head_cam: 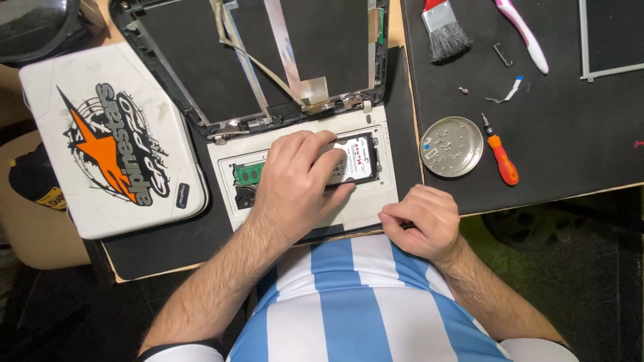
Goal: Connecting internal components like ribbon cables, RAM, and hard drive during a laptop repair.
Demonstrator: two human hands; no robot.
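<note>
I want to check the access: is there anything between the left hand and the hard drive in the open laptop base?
Nothing visible does. The left hand already lies directly on the hard drive in its bay of the white laptop base, its fingers covering the drive's left part.

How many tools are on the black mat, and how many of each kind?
Brush: 1
Orange-handled screwdriver: 1
Pink-and-white pry tool: 1
Round metal dish holding screws: 1
Total: 4
</note>
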